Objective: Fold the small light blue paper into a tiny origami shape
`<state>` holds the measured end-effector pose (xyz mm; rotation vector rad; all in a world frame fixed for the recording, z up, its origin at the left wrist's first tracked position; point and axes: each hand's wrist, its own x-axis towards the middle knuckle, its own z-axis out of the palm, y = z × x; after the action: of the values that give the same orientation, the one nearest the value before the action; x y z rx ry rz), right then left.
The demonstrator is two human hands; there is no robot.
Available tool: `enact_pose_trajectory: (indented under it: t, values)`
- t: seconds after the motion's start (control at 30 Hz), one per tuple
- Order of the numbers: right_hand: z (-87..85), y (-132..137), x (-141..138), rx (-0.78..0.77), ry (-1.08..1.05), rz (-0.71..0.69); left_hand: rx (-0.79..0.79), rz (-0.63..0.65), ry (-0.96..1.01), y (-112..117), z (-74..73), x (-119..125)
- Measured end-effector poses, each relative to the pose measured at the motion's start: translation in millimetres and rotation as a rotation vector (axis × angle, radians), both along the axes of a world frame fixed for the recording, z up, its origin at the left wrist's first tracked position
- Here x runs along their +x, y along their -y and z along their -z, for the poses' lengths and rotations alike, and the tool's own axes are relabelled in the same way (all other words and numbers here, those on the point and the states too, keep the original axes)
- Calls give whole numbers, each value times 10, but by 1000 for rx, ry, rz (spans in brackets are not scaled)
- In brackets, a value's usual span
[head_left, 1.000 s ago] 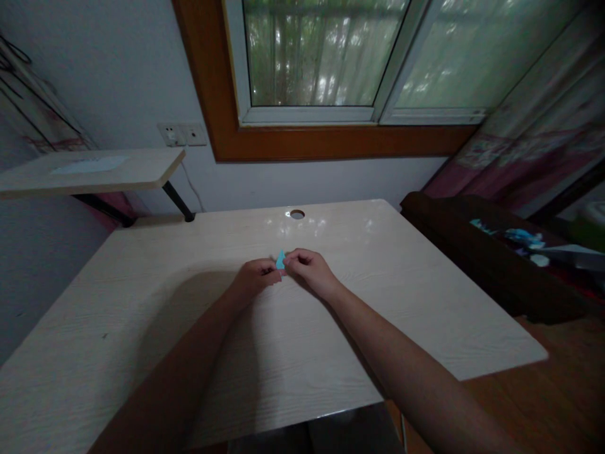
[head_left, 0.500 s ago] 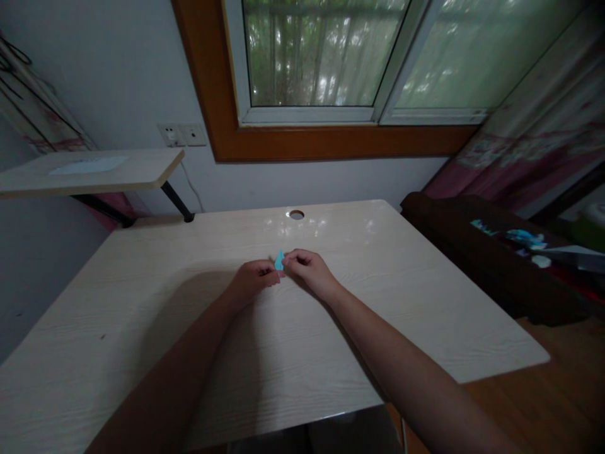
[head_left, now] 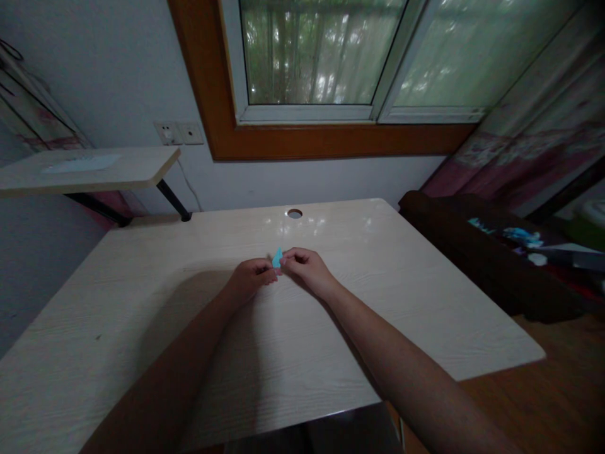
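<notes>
A small piece of light-blue folded paper (head_left: 276, 258) is pinched between both hands, just above the middle of the pale wood-grain desk (head_left: 302, 353). My left hand (head_left: 253, 276) grips its lower left side with thumb and fingers closed. On the paper's right edge, the thumb and forefinger of my right hand (head_left: 305, 268) are pressed together. A pinkish patch shows at the lower end, by the left fingertips; I cannot tell whether it is paper or finger. The fingers hide much of the paper.
A raised shelf (head_left: 94, 170) on black legs stands at the back left, with a pale sheet (head_left: 82, 163) on it. A round cable hole (head_left: 295, 214) is near the desk's back edge. Right of the desk is a dark wooden piece of furniture (head_left: 454, 252) with blue and white items.
The view has shifted slightly. Both hands keep their pinch on the blue paper, and its shape looks nearly the same.
</notes>
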<state>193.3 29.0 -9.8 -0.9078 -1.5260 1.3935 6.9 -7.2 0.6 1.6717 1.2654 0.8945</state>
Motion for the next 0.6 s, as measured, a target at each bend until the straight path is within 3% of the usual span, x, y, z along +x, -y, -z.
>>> enact_pose_trajectory:
  t: [0.6]
  values:
    - [-15, 4, 1, 6, -8, -6, -5, -25, 22, -5, 17, 13]
